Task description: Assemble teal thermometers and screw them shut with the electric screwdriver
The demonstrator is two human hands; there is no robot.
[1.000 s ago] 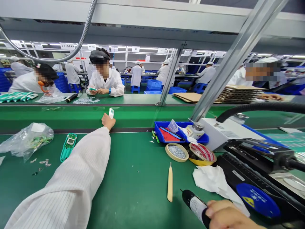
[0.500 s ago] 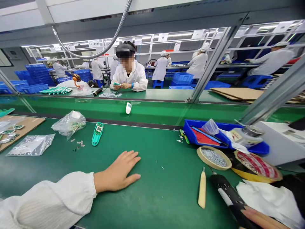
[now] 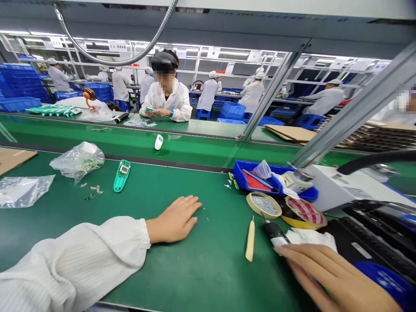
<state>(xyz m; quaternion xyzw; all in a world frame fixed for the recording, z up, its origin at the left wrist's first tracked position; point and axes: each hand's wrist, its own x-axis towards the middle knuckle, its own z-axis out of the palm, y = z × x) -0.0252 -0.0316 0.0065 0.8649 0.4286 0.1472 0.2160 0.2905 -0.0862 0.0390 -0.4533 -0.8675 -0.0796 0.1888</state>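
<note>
Head view: rests the bare left grip (image 3: pixel 177 219) flat on the smooth green table (image 3: pixel 195 277), fingers a little fanned, nothing held, perhaps simply to prop the arm. Spreads the bare right grip (image 3: pixel 334 275), fingers long and nearly straight, over a black cylindrical screwdriver with a white label (image 3: pixel 272 229); touches the barrel, but given the blur and hidden underside, cannot tell whether closed round it or only laid on top. Place of the screwdriver: right side of the table, between a slim pale-handled tool (image 3: pixel 250 242) and a crumpled white tissue (image 3: pixel 313 238), tip slanting up to a round cream ring full of tiny silvery pieces (image 3: pixel 264 205). Probably ringed in like that to stop scattering, and kept near for easy reach. Just behind, a blue plastic tray (image 3: pixel 239 177), likely for gathering loose tools in one spot. Farther left, a teal plastic casing with exposed circuit board (image 3: pixel 121 177), perhaps face up for access. Looks of the screwdriver: dark, tapering forward to a thin tip, rear hidden beneath the right grip
</note>
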